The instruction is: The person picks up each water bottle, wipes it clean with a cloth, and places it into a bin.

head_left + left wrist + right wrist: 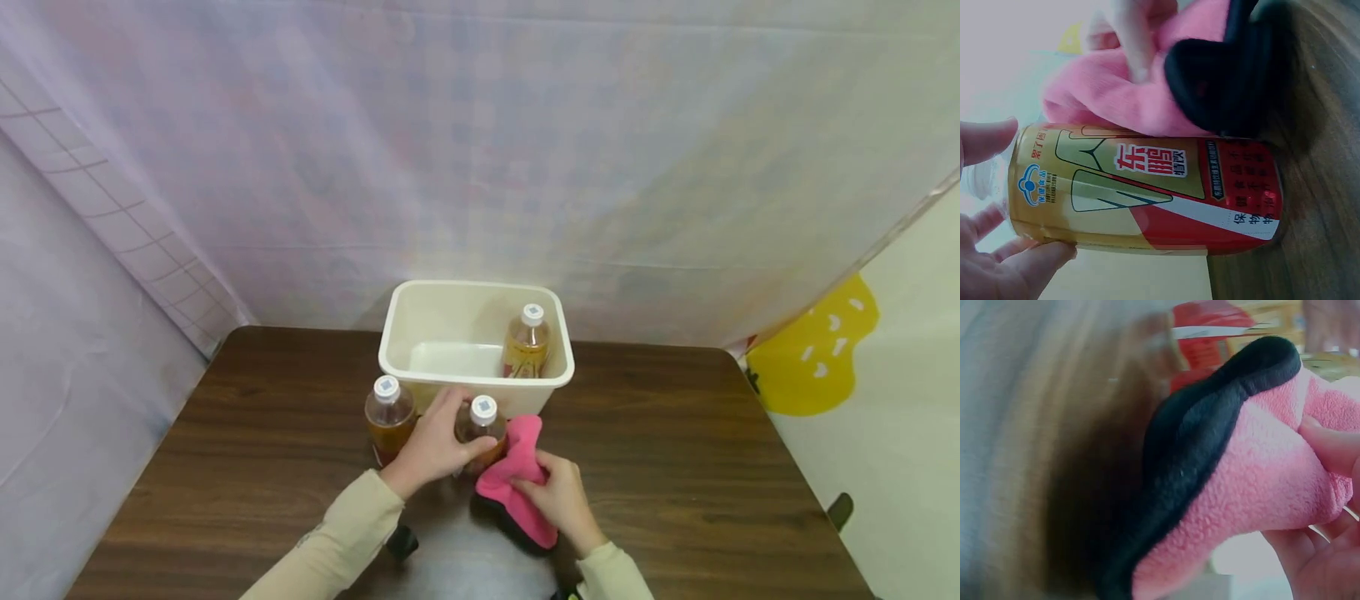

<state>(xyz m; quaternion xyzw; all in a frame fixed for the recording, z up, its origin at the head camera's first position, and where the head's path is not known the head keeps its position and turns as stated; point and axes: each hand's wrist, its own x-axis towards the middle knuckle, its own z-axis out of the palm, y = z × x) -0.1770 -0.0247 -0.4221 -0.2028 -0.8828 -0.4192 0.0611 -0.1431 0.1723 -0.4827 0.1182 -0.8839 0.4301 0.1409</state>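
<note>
My left hand [435, 442] grips a bottle of amber drink [483, 410] round its upper part, and the bottle stands upright on the table in front of the bin. The left wrist view shows this bottle's gold and red label [1116, 187] and fingers on both sides near its shoulder. Between thumb and fingers, my right hand [561, 500] pinches a pink fleecy cloth with a black band [517, 475]. In the left wrist view the pink cloth [1104, 87] lies right along the bottle's side. The black band [1194, 450] hangs at the cloth's lower side, over the tabletop.
A cream plastic bin [461, 287] stands at the table's back, with a similar bottle [527, 346] in its right end. Another white-capped bottle [390, 421] stands left of my left hand. The dark wooden table [675, 450] ends at a curtain [480, 167].
</note>
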